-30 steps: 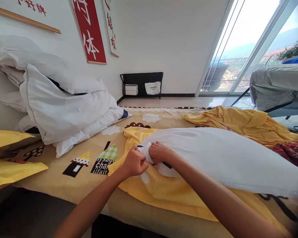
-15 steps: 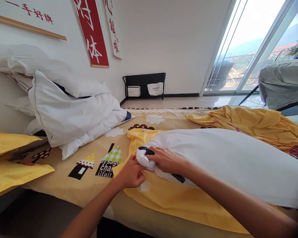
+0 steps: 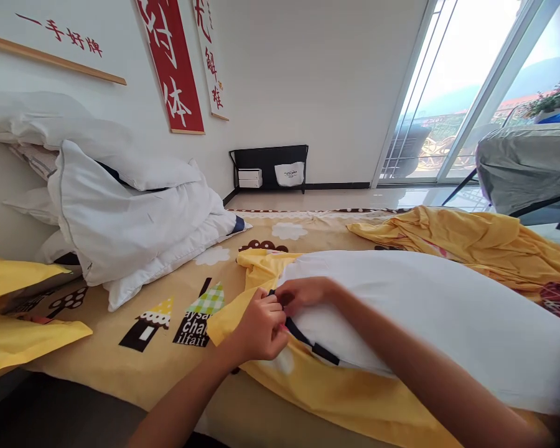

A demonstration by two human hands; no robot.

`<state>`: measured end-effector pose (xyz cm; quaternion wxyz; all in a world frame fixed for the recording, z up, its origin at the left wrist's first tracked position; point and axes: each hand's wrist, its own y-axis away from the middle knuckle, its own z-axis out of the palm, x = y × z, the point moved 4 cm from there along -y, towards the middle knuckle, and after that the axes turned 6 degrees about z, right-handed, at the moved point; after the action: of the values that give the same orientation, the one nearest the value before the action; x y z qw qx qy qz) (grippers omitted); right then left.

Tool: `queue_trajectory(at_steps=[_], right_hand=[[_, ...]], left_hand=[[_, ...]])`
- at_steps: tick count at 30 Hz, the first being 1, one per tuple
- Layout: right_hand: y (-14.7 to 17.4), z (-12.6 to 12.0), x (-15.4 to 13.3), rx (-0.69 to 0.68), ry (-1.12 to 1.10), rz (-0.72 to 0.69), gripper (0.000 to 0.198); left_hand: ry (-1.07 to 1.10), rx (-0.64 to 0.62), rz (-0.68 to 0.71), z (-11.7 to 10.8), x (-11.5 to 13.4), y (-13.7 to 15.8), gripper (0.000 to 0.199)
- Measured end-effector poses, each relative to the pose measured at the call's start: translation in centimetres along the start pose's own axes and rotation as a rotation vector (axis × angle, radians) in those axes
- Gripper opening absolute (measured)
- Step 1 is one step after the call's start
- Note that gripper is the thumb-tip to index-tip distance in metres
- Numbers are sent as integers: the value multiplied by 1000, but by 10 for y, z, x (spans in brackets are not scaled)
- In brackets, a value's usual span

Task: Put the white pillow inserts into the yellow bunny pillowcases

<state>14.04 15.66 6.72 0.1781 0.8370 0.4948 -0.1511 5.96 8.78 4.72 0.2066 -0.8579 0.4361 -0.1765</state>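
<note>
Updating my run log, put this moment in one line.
white pillow: on yellow cloth | left hand: gripping its corner | right hand: gripping same corner

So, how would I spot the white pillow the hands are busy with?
Start with the tan patterned sheet, then find the yellow cloth spread along its near side. The white pillow lies partly over that cloth, with the left hand and right hand meeting at its left end. Unlike the stacked white pillows by the wall, it lies apart from them.
</note>
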Motion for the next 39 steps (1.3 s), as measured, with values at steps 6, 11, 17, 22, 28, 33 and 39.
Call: queue_trajectory(at_steps=[6, 11, 17, 22, 28, 33, 39], right_hand=[[99, -14, 2, 200, 151, 130, 66], [159, 67, -17, 498, 611, 184, 82], [148, 85, -1, 675, 801, 93, 58], [110, 25, -3, 517, 679, 159, 45], [69, 3, -12, 425, 310, 216, 20], [104, 31, -13, 324, 165, 141, 45], [192, 67, -1, 704, 706, 248, 93]], left_hand=[[154, -237, -80, 8, -15, 31, 18], [183, -313, -55, 16, -4, 39, 19], [107, -371, 24, 1, 6, 30, 15], [-189, -387, 320, -1, 40, 13, 8], [-136, -161, 163, 1, 56, -23, 25], [-5, -144, 87, 8, 42, -5, 28], [46, -246, 155, -1, 46, 11, 25]])
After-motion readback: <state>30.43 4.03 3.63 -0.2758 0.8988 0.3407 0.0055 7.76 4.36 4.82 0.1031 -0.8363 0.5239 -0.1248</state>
